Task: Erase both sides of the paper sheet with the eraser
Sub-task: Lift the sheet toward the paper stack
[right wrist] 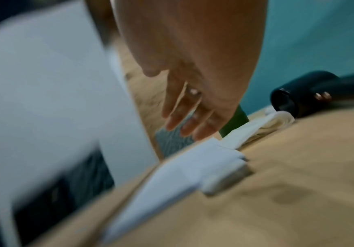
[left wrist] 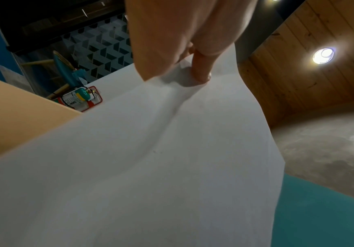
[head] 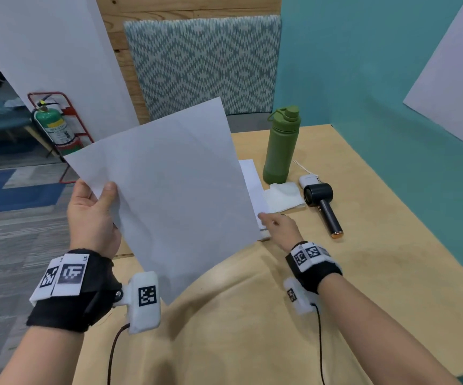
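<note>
**Q:** What could go wrong from here?

**Me:** My left hand point(head: 92, 215) pinches the paper sheet point(head: 169, 195) near one corner only, thumb on the near face, fingers point(left wrist: 201, 70) behind it. The sheet hangs in the air, tilted, above the near left part of the table point(head: 363, 273). Held by one corner it buckles; the left wrist view already shows a crease running from my fingertip. A quick swing could fold it or slide it out of the pinch.

**Q:** And your right hand?

**Me:** My right hand point(head: 280, 226) holds nothing, fingers loosely spread and pointing down toward a white stack of paper point(head: 252, 187) on the table. It is just right of the held sheet's edge; whether it touches it I cannot tell.

**Q:** Where is the eraser?

**Me:** A small whitish block point(right wrist: 226, 180) lies at the near end of that stack, just below my right fingertips. It may be the eraser, but the view is blurred. The bottle point(head: 281, 145) and handheld fan point(head: 321, 204) stand farther right, so a careless reach could knock them.
</note>
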{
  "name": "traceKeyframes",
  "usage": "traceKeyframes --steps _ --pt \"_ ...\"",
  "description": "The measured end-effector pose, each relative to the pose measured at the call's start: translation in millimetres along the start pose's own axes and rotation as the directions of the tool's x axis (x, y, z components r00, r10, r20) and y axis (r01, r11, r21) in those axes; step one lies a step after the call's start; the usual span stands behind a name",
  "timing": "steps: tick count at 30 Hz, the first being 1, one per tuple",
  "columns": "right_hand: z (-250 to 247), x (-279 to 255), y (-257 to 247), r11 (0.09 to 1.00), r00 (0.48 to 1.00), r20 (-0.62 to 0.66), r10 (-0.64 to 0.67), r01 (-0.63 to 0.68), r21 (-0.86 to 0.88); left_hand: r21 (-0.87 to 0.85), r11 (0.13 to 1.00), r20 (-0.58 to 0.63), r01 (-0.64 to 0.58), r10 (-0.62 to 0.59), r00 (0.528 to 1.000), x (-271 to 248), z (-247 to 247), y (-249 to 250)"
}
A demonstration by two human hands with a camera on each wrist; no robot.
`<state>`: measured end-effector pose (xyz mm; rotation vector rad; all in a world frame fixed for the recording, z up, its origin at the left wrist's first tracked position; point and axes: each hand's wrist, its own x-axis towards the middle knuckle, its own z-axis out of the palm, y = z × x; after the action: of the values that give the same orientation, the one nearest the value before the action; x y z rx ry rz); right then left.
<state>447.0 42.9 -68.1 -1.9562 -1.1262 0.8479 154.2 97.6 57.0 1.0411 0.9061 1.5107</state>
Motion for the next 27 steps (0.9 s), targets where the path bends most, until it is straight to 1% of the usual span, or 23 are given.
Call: traceKeyframes --steps 1,2,3,4,6,8,9,12,14,16,19,22,24,27 --pt "-5.3 -6.7 -8.2 0.97 0.999 0.039 0.012 -0.021 0.244 -0.005 1.0 0.014 0.005 -0.005 1.0 -1.0 4.0 -2.0" --pt "-11.5 -12.2 -14.0 0.907 0.997 0.082 0.0 -0.035 0.42 -0.006 1.0 0.03 0.013 -0.013 0.999 -2.3 8.6 -3.9" --pt "-19.5 -17.3 -19.1 0.848 0.993 0.112 -0.041 -0.025 0.529 -0.004 1.0 0.05 0.022 -0.021 0.999 -3.7 14.4 -6.4" --pt "-27.6 -22.4 -23.1 0.822 0.986 0.13 -0.103 0.011 0.569 -0.006 0.999 0.069 0.032 -0.032 0.997 -4.8 20.3 -9.2" --pt "-42.6 -34.0 -31.4 0.843 0.964 0.164 -0.207 0.091 0.529 -0.022 0.998 0.107 0.063 -0.061 0.992 -7.1 33.2 -15.6" --pt "-53.5 -42.2 -35.3 0.868 0.953 0.178 -0.244 0.132 0.479 -0.037 0.995 0.149 0.095 -0.088 0.985 -10.9 46.3 -22.9" --pt "-57.5 -44.8 -34.5 0.872 0.959 0.156 -0.235 0.137 0.47 -0.038 0.993 0.165 0.108 -0.1 0.981 -13.3 52.6 -26.6" --pt "-70.0 -48.2 -25.2 0.864 0.986 -0.02 -0.167 0.156 0.478 -0.047 0.987 0.204 0.152 -0.139 0.969 -21.3 70.2 -35.2" --pt "-82.2 -48.8 -16.9 0.872 0.984 -0.144 -0.108 0.163 0.461 -0.04 0.983 0.2 0.18 -0.169 0.965 -24.9 78.7 -40.0" --pt "-99.6 -49.6 -5.2 0.905 0.969 -0.243 -0.046 0.143 0.399 -0.036 0.98 0.174 0.198 -0.189 0.966 -26.7 82.5 -42.1" --pt "-136.9 -53.3 23.2 0.95 0.923 -0.377 0.073 0.05 0.307 -0.017 0.978 0.141 0.207 -0.202 0.969 -25.1 76.2 -43.9" --pt "-180.4 -62.4 60.8 0.983 0.879 -0.451 0.157 -0.097 0.154 0.05 0.977 0.131 0.209 -0.214 0.968 -22.1 58.0 -47.1" --pt "-205.9 -71.6 85.1 0.976 0.855 -0.481 0.196 -0.217 0.013 0.123 0.974 0.123 0.189 -0.204 0.971 -21.2 40.3 -49.1" --pt "-233.3 -86.1 115.1 0.919 0.825 -0.511 0.241 -0.363 -0.153 0.246 0.955 0.134 0.163 -0.2 0.971 -20.7 1.5 -58.2"
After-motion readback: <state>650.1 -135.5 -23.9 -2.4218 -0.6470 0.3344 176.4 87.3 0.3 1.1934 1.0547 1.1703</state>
